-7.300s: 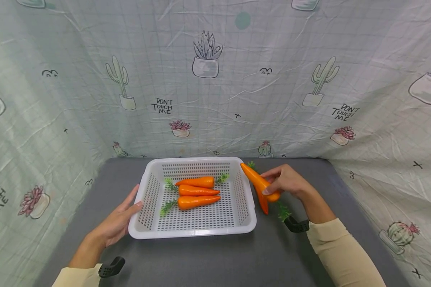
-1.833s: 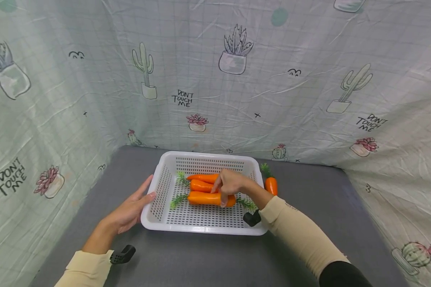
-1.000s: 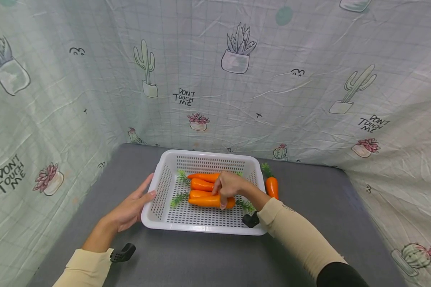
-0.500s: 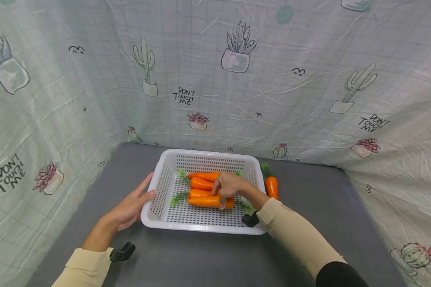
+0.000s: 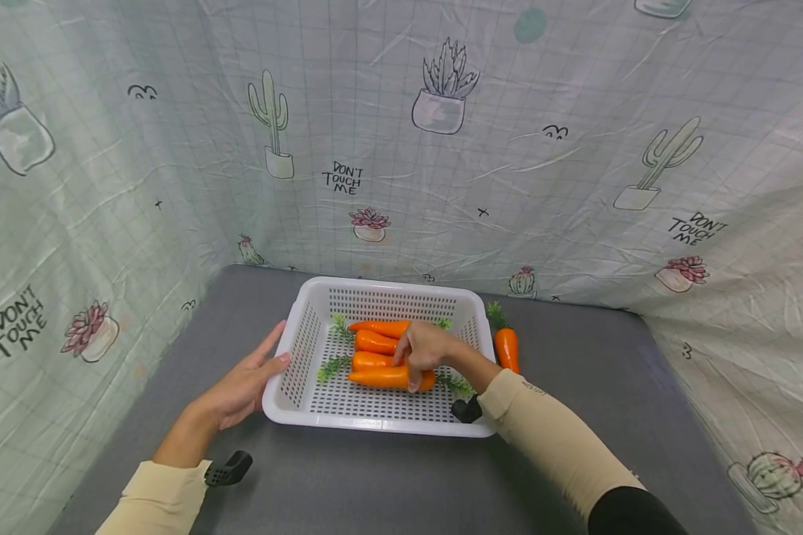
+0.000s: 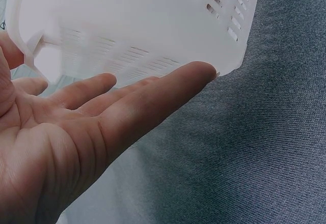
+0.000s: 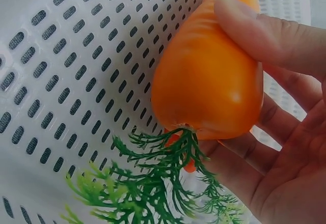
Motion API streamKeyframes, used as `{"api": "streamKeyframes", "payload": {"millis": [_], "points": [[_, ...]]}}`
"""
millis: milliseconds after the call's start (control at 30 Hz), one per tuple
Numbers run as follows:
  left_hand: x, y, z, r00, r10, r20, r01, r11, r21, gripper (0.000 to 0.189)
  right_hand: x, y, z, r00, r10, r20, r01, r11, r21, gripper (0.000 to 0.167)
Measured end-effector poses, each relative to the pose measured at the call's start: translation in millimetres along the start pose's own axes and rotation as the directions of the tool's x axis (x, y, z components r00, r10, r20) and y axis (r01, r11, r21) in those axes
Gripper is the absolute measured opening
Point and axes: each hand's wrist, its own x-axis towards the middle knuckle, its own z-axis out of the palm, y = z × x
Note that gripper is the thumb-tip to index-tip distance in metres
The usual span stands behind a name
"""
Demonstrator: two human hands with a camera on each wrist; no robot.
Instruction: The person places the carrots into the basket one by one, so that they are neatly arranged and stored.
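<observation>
A white perforated plastic basket (image 5: 384,425) holds several orange carrots with green leafy tops. My right hand (image 5: 428,349) reaches in and pinches the front carrot (image 5: 378,378), its thumb on the near side. In the right wrist view that carrot (image 7: 209,81) shows its thick end and leaves (image 7: 168,178). Behind it lie another carrot (image 5: 368,360), a middle one (image 5: 375,342) and the rear one (image 5: 378,328), all partly hidden by my right hand. My left hand (image 5: 241,390) touches the basket's left side, thumb at the rim, straight fingers (image 6: 153,102) along the outer wall.
One more carrot (image 5: 507,349) lies on the grey table (image 5: 348,475) just right of the basket, leaves toward the back. A pale curtain (image 5: 388,148) printed with cactus drawings encloses the table at the back and sides.
My right hand has brought a carrot from right of the basket into it, then shifted it slightly toward the front, uncovering the carrot behind. My left hand has stayed at the basket's side.
</observation>
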Motion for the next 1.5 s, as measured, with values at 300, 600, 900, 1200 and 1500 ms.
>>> {"api": "streamKeyframes", "payload": {"millis": [300, 600, 900, 1200, 1500], "points": [[1.2, -0.4, -0.3, 1.000, 0.008, -0.005, -0.008, 1.000, 0.024, 0.076, 1.9, 4.2, 1.2, 0.999, -0.035, 0.019, 0.036, 0.999, -0.040, 0.050], [1.2, 1.5, 0.9, 1.000, 0.005, -0.012, -0.005, 1.000, 0.026, 0.076, 2.5, 8.4, 0.0, 0.997, -0.060, 0.055, 0.065, 0.994, -0.086, 0.056], [0.1, 0.6, 1.6, 1.000, 0.003, -0.006, -0.002, 1.000, 0.019, 0.076, -0.7, 5.8, 2.5, 0.998, 0.007, 0.060, 0.001, 0.991, -0.136, 0.038], [1.0, 0.1, 2.1, 1.000, -0.005, -0.019, 0.006, 1.000, 0.027, 0.079, -2.2, 7.7, 2.7, 0.999, -0.001, 0.049, 0.010, 0.982, -0.187, 0.030], [0.1, 0.9, 2.2, 1.000, -0.005, -0.024, 0.006, 0.999, 0.035, 0.079, -6.8, 3.7, -2.1, 1.000, 0.006, 0.001, -0.006, 0.962, -0.272, 0.032]]}}
